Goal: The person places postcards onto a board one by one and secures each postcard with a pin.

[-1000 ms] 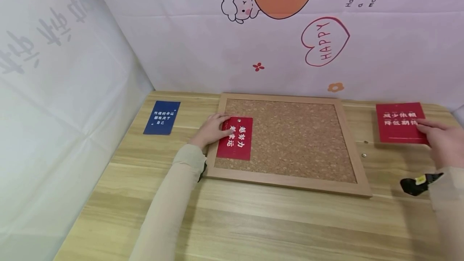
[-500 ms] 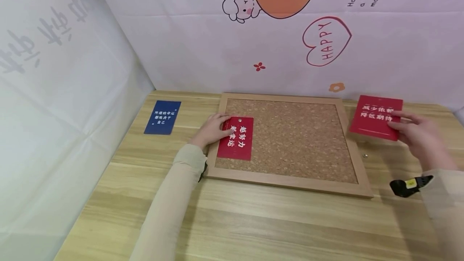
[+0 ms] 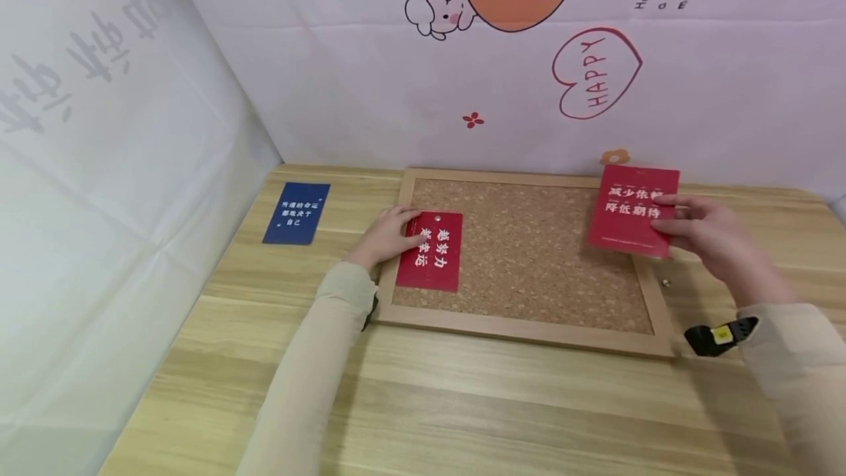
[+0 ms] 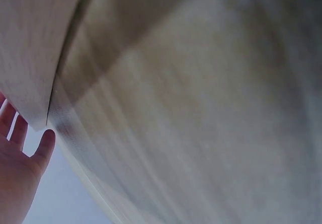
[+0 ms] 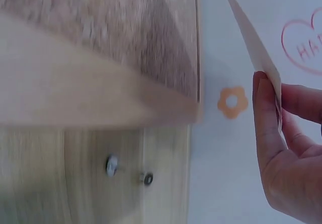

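Observation:
My right hand (image 3: 714, 241) pinches the right edge of a red card (image 3: 624, 230) printed with white characters. This card overlaps the right part of the wood-framed cork board (image 3: 529, 263) in the head view, and the right wrist view has it nearly edge-on, raised above the frame. On the board's left end lies a second red card (image 3: 444, 274), its lettering turned sideways, with a pushpin (image 3: 438, 219) near its top. Over the frame's left edge rests my left hand (image 3: 383, 237), thumb and fingers at that card's left side. The left wrist view shows its fingers beside the frame's corner.
A blue card (image 3: 296, 214) lies on the wooden table (image 3: 463, 402) left of the board. Two loose pushpins, one silvery pushpin (image 5: 111, 165) and one darker pushpin (image 5: 147, 178), lie right of the board. A printed white cloth (image 3: 330, 79) hangs behind the table.
My right hand has carried its red card leftward from the table's right side to over the board's right edge. The left hand and the card under it have stayed in place.

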`<move>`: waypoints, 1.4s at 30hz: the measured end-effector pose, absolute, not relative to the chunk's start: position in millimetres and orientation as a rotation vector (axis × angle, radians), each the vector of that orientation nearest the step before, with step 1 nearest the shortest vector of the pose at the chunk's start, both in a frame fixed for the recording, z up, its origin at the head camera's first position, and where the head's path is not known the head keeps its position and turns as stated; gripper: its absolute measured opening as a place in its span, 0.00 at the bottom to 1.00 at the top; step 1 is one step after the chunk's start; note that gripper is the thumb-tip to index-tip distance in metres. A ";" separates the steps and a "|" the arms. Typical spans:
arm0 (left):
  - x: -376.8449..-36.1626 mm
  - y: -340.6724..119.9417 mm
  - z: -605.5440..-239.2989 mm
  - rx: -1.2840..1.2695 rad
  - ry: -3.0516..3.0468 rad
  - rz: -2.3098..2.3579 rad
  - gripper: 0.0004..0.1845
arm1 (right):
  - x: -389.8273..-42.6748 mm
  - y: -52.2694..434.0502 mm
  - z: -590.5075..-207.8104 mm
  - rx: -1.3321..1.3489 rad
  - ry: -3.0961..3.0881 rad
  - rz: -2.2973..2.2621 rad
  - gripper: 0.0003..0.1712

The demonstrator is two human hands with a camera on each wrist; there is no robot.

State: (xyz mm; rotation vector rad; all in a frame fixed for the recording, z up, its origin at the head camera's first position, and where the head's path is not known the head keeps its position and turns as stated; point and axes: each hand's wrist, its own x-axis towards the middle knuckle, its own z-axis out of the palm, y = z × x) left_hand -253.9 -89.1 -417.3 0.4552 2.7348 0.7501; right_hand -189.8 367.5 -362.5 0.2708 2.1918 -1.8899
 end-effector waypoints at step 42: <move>-257.0 -89.5 -419.0 0.471 2.742 0.729 0.34 | -194.5 229.0 -394.5 -0.029 2.433 -1.311 0.28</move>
